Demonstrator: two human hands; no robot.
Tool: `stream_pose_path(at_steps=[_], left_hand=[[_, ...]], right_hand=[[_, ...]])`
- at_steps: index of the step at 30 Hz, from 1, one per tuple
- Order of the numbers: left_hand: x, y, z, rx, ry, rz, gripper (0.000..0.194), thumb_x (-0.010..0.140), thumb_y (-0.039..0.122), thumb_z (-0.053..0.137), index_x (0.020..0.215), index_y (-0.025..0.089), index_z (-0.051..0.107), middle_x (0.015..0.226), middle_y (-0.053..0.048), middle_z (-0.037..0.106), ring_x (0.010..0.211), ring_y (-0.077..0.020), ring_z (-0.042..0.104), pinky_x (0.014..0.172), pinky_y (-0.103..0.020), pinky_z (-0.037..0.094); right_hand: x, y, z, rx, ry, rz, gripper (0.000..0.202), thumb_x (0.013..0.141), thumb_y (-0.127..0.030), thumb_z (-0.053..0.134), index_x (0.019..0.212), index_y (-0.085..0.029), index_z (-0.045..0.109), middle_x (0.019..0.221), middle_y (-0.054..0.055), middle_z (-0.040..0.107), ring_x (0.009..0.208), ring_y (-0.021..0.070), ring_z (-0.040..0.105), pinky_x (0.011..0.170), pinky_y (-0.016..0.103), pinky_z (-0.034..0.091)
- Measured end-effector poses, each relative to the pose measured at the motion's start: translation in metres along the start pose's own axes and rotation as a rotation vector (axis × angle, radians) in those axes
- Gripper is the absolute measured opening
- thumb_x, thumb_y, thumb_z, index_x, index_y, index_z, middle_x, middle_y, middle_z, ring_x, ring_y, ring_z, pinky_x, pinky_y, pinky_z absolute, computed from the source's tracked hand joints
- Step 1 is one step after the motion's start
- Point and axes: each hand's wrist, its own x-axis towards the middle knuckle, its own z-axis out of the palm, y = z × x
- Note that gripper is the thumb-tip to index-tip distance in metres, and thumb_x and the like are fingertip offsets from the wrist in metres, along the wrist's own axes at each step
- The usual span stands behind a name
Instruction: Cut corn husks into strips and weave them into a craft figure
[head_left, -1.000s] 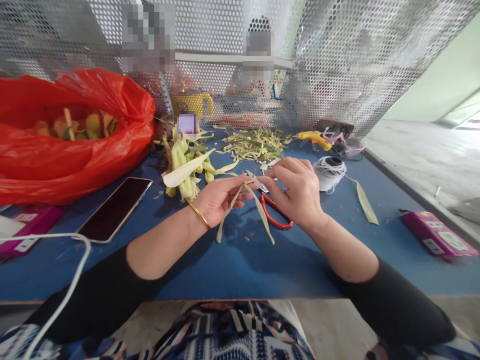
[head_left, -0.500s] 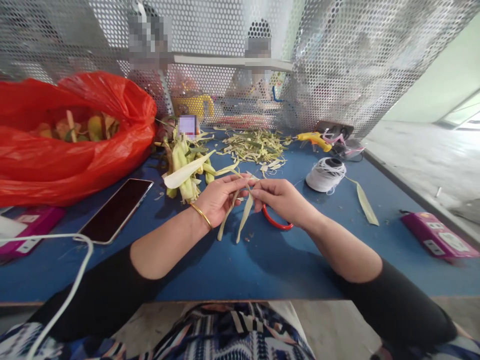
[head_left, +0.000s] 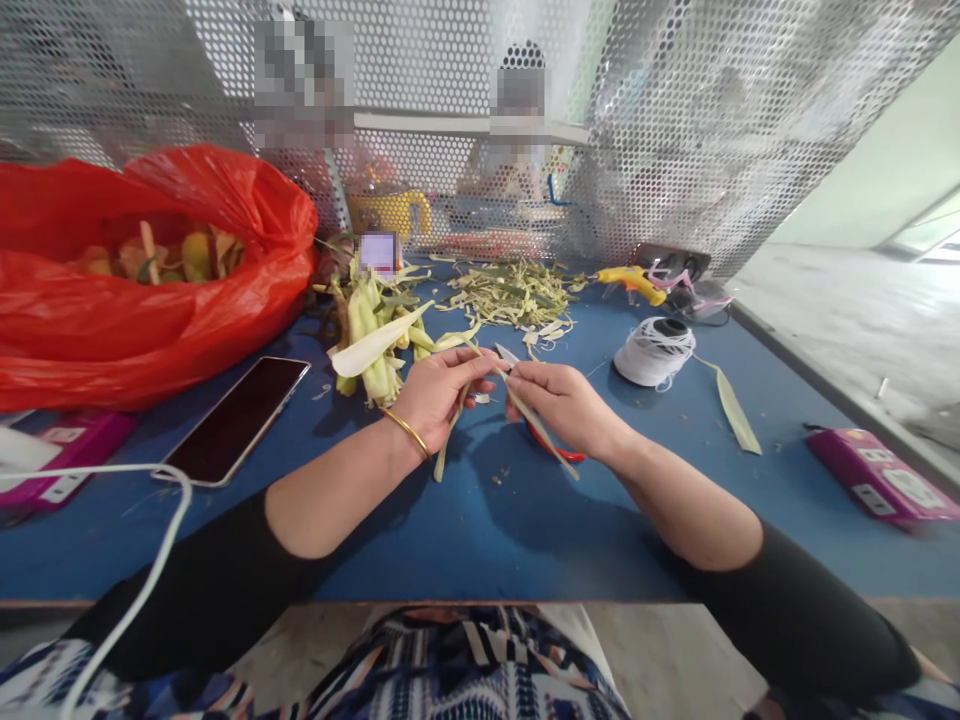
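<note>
My left hand point(head_left: 444, 392) is closed, pinching pale corn husk strips point(head_left: 448, 440) between thumb and fingers; one end hangs below it. Close beside it, my right hand point(head_left: 561, 400) is closed on another husk strip point(head_left: 546, 432), which slants down to the right under the palm. The two sets of fingertips nearly meet where the strips join. Beneath my right hand lie red-handled scissors point(head_left: 564, 456), their blades pointing away and partly hidden. Just beyond my left hand rests a bundle of corn husks point(head_left: 369, 340).
A red plastic bag point(head_left: 247, 310) stands at the left, near a phone point(head_left: 236, 420) and a purple power strip point(head_left: 82, 450). Shredded husks point(head_left: 514, 295) lie at the back. To the right are a white thread spool point(head_left: 654, 355), a yellow glue gun point(head_left: 630, 282) and a purple socket block point(head_left: 881, 472).
The strip by my right hand has swung from hanging straight down to slanting right under the palm. Both hands stay in nearly the same place.
</note>
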Motion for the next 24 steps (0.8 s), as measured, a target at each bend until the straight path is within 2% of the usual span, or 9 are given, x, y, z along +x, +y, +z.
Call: stream_pose_path(at_steps=[4,7,10,12,13,14,16,21,24], left_hand=[[0.001,0.0,-0.002,0.01,0.011,-0.008,0.009,0.075,0.006,0.069,0.069,0.012,0.067,0.071,-0.003,0.073,0.046,-0.005,0.058,0.036,-0.012,0.034],[0.002,0.004,-0.004,0.002,-0.055,-0.084,0.007,0.078,0.01,0.067,0.072,0.012,0.068,0.073,-0.004,0.073,0.048,-0.0061,0.06,0.038,-0.013,0.037],[0.001,0.007,-0.006,0.033,-0.11,-0.106,0.008,0.079,0.012,0.067,0.071,0.012,0.068,0.071,-0.005,0.073,0.048,-0.0067,0.059,0.039,-0.014,0.04],[-0.002,0.006,-0.005,0.093,-0.159,-0.117,0.007,0.077,0.011,0.068,0.07,0.012,0.068,0.069,-0.006,0.072,0.047,-0.0067,0.058,0.039,-0.015,0.04],[-0.004,0.004,-0.005,0.132,-0.194,-0.126,0.006,0.076,0.012,0.069,0.07,0.011,0.068,0.069,-0.006,0.073,0.046,-0.0067,0.057,0.039,-0.015,0.04],[-0.006,0.002,-0.004,0.174,-0.23,-0.13,0.006,0.075,0.013,0.071,0.069,0.011,0.069,0.069,-0.007,0.073,0.045,-0.0067,0.056,0.039,-0.015,0.04],[-0.01,-0.003,-0.002,0.258,-0.294,-0.121,0.009,0.071,0.017,0.075,0.067,0.011,0.07,0.069,-0.007,0.073,0.044,-0.0073,0.055,0.038,-0.016,0.041],[-0.018,-0.012,0.004,0.422,-0.346,-0.089,0.015,0.063,0.024,0.081,0.062,0.014,0.071,0.061,-0.006,0.07,0.04,-0.0086,0.054,0.032,-0.016,0.036],[-0.017,-0.014,0.005,0.484,-0.31,-0.104,0.016,0.067,0.025,0.079,0.061,0.013,0.071,0.06,-0.008,0.07,0.036,-0.0085,0.053,0.029,-0.016,0.031]], right_hand=[[-0.002,-0.007,-0.009,-0.276,-0.036,-0.034,0.03,0.086,-0.02,0.043,0.056,-0.019,0.049,0.057,-0.002,0.058,0.055,0.0105,0.049,0.059,0.024,0.035],[-0.004,-0.008,-0.011,-0.334,-0.01,-0.094,0.034,0.088,-0.028,0.047,0.056,-0.019,0.046,0.052,-0.004,0.05,0.051,0.009,0.042,0.054,0.024,0.029],[-0.005,-0.008,-0.014,-0.243,0.218,-0.112,0.043,0.09,-0.044,0.049,0.056,-0.019,0.046,0.05,-0.004,0.045,0.05,0.0089,0.038,0.052,0.025,0.028],[-0.004,-0.008,-0.016,-0.185,0.391,-0.145,0.041,0.088,-0.048,0.053,0.059,-0.018,0.052,0.055,-0.003,0.049,0.054,0.0097,0.042,0.054,0.025,0.032],[-0.004,-0.007,-0.016,-0.171,0.43,-0.171,0.038,0.087,-0.048,0.056,0.063,-0.018,0.056,0.059,-0.002,0.053,0.058,0.0104,0.045,0.057,0.025,0.034],[-0.003,-0.006,-0.016,-0.165,0.425,-0.194,0.035,0.085,-0.047,0.059,0.067,-0.018,0.061,0.064,0.0,0.056,0.061,0.0113,0.049,0.059,0.025,0.037],[-0.003,-0.005,-0.013,-0.138,0.318,-0.188,0.032,0.082,-0.048,0.062,0.073,-0.018,0.068,0.07,0.001,0.06,0.065,0.0123,0.054,0.061,0.026,0.041],[-0.004,-0.004,-0.001,0.208,-0.025,0.05,0.031,0.077,-0.048,0.068,0.071,-0.018,0.062,0.053,-0.003,0.057,0.042,0.0118,0.054,0.046,0.026,0.041],[-0.005,-0.007,0.001,0.364,-0.007,0.115,0.026,0.076,-0.043,0.068,0.071,-0.019,0.058,0.048,-0.004,0.056,0.039,0.0129,0.053,0.04,0.025,0.039]])
